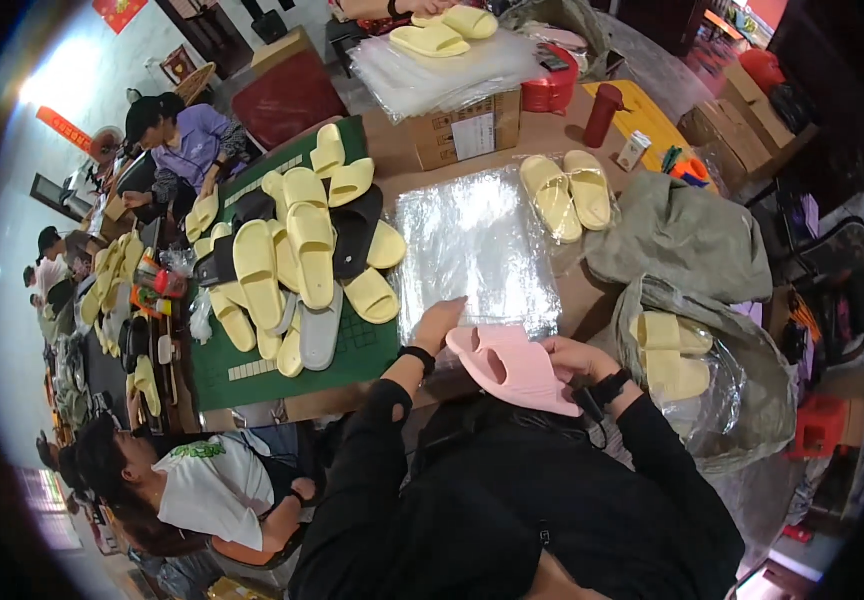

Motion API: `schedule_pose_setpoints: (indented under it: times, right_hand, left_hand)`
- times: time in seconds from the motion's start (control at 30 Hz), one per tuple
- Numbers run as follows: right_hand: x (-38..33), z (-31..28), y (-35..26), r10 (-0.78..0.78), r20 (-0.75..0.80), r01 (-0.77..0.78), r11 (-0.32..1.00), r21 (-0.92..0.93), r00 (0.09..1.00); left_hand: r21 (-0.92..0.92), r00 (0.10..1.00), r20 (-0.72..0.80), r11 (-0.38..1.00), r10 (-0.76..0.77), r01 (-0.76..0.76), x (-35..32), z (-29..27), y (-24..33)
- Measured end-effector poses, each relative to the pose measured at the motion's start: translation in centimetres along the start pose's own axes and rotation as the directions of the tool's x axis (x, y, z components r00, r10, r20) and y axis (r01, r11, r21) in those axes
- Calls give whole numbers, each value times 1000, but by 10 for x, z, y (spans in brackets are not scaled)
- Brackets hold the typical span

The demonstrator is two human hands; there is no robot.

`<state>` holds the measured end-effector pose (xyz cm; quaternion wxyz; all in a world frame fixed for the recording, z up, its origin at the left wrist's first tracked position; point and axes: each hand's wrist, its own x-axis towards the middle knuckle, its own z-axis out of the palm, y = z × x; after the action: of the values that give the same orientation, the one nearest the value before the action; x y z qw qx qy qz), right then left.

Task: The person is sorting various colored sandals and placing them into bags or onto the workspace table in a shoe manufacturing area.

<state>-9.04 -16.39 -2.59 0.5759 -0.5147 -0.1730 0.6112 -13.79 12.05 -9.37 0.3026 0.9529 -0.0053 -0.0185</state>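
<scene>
A pink slide slipper (512, 370) is in my right hand (580, 362), whose fingers wrap its right end. It is held tilted just in front of my body. My left hand (439, 324) rests by the near edge of a stack of clear plastic bags (472, 235), fingers stretched over the film next to the slipper's left end. Part of those fingers is hard to make out. Left of the bags, a heap of pale yellow slippers (310, 235), with some black and grey ones, lies on a green mat (357, 345).
Bagged yellow slippers (552, 195) lie beyond the bags. To my right stands an open sack (742, 420) with wrapped slippers, below a folded grey-green sack (682, 240). A cardboard box (467, 130) and red bottle (603, 115) stand farther off. Co-workers sit on the left.
</scene>
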Motion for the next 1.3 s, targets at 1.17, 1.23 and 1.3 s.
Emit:
schedule_pose_setpoints:
  times: [1.17, 1.23, 1.3]
  right_hand:
    - [91, 47, 33, -840, -292, -203, 221, -954, 457]
    - [105, 36, 43, -865, -255, -289, 135, -948, 432]
    - [124, 25, 49, -841, -292, -336, 142, -931, 454]
  left_hand:
    - [176, 978, -1, 962, 211, -207, -67, -10, 49]
    - [218, 945, 104, 920, 310, -326, -69, -22, 56]
    - [152, 933, 99, 921, 347, -358, -74, -32, 62]
